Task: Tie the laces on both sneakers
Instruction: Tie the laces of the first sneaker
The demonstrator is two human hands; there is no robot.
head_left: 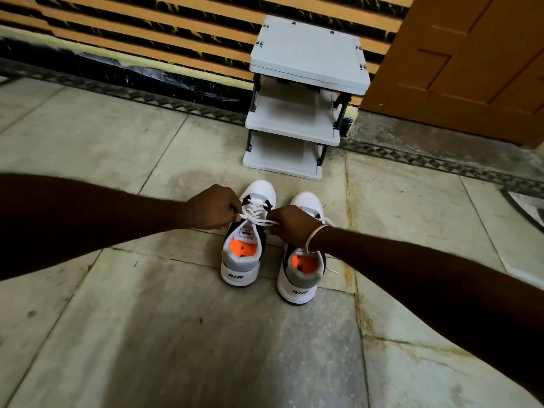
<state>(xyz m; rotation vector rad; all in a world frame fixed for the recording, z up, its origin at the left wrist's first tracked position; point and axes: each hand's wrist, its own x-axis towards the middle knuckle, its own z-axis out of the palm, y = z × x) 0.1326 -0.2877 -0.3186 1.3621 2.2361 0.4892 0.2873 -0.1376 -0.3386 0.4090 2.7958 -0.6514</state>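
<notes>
Two white, grey and black sneakers with orange insoles stand side by side on the floor, heels toward me. Over the left sneaker [245,260], my left hand [212,208] pinches one end of its white laces [255,218], and my right hand [290,227] pinches the other end. The laces are pulled taut between both hands across the tongue. The right sneaker [300,275] is partly hidden under my right wrist, which wears a bangle; a loose lace end lies on the floor at its right side.
A small grey three-tier shoe rack [306,92] stands just beyond the sneakers against a striped wall. A brown door [459,60] is at the back right. The floor is pale stone tile [176,334]. A dark-edged mat [527,207] shows at the right edge.
</notes>
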